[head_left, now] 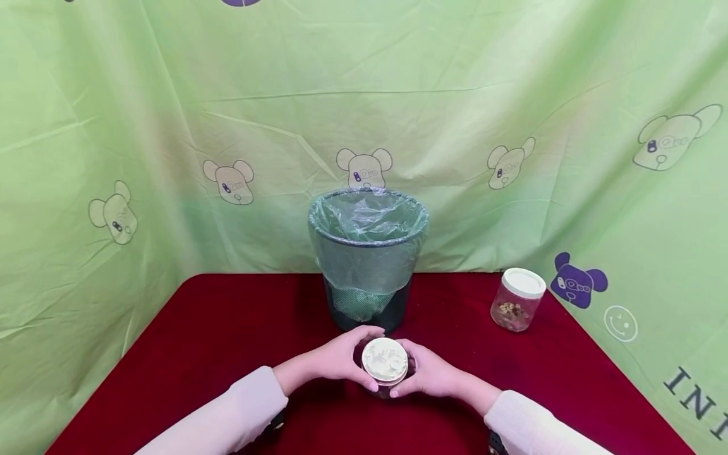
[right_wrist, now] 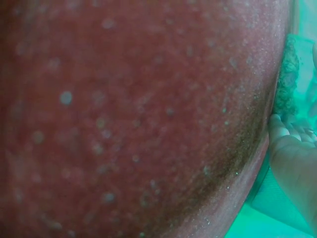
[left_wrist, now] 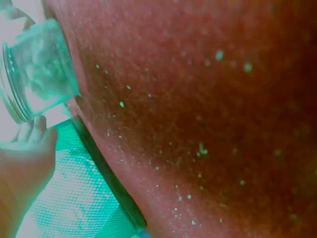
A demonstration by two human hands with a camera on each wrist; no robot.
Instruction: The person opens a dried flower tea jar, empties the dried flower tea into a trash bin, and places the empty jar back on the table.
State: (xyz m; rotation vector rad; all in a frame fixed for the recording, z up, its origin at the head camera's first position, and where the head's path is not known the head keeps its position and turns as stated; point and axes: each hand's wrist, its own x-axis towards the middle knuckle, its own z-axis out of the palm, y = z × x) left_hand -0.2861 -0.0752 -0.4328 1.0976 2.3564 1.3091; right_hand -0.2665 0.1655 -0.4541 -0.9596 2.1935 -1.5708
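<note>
Both hands are wrapped round a clear jar [head_left: 385, 361] with a pale, shiny lid, near the middle of the red table in the head view. My left hand [head_left: 343, 358] grips its left side, and my right hand [head_left: 430, 371] grips the right side, thumbs toward the near side. The left wrist view shows the see-through wall of the jar [left_wrist: 44, 67] beside the left hand [left_wrist: 27, 161]. In the right wrist view, crumbly-looking contents show low in the jar [right_wrist: 288, 74], by the right hand [right_wrist: 293, 153]. Fingers behind the jar are partly hidden.
A dark mesh waste bin [head_left: 366, 303] with a clear plastic liner stands just beyond the hands. Toward the back right edge sits a second clear jar [head_left: 514, 309] with a white lid and some brownish pieces inside. Green printed cloth [head_left: 426, 126] hangs around the red table [head_left: 216, 335].
</note>
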